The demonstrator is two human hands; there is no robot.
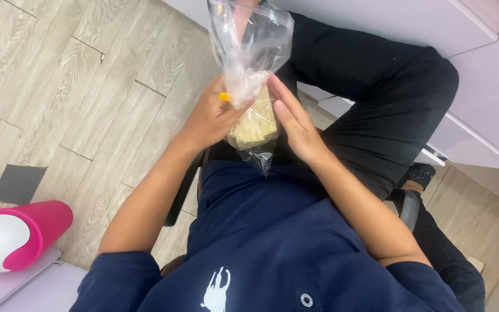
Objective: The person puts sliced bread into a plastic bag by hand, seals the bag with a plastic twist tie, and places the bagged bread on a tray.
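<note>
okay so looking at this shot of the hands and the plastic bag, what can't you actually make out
Head view only:
- Clear plastic bag: top cut off by the frame edge.
- Pale contents: kind unclear, blurred behind crinkled plastic and both hands.
- Left hand: fingertips hidden behind the bag.
- Small yellow piece: too small to identify.
</note>
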